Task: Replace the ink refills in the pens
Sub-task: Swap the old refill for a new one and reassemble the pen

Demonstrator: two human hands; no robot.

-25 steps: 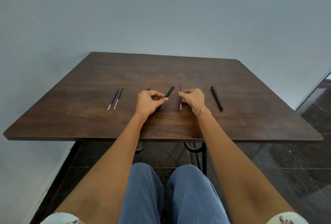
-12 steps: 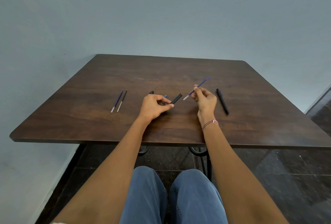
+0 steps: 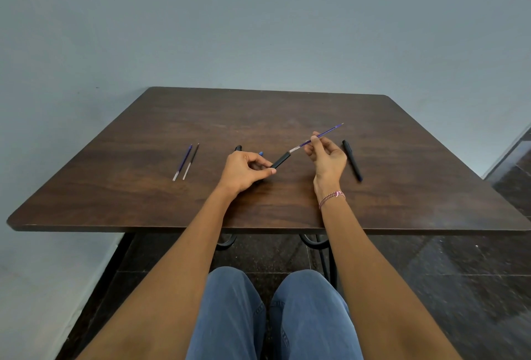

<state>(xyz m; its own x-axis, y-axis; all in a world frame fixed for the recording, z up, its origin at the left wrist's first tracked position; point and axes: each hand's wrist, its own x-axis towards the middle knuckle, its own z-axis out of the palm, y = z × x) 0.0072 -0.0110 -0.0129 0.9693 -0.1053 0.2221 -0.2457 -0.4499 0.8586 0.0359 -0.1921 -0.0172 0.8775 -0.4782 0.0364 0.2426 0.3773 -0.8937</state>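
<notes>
My left hand (image 3: 244, 171) grips a black pen barrel (image 3: 281, 160), whose open end points up and to the right. My right hand (image 3: 326, 155) pinches a thin purple refill (image 3: 319, 136) between fingers and thumb, its pale lower end right at the barrel's mouth. Both hands hover just above the dark wooden table (image 3: 258, 118). A second black pen (image 3: 352, 160) lies to the right of my right hand. Two spare refills (image 3: 186, 161) lie side by side on the left. Behind my left hand a small black part (image 3: 238, 148) and a blue bit (image 3: 261, 153) peek out.
The table stands against a plain grey-blue wall. Its near edge (image 3: 172, 229) runs above my knees in blue jeans. A dark tiled floor lies to the right.
My right hand picked the purple refill off the table, lifted it and tilted it. Its lower end has come to the mouth of the barrel, which my left hand raised slightly.
</notes>
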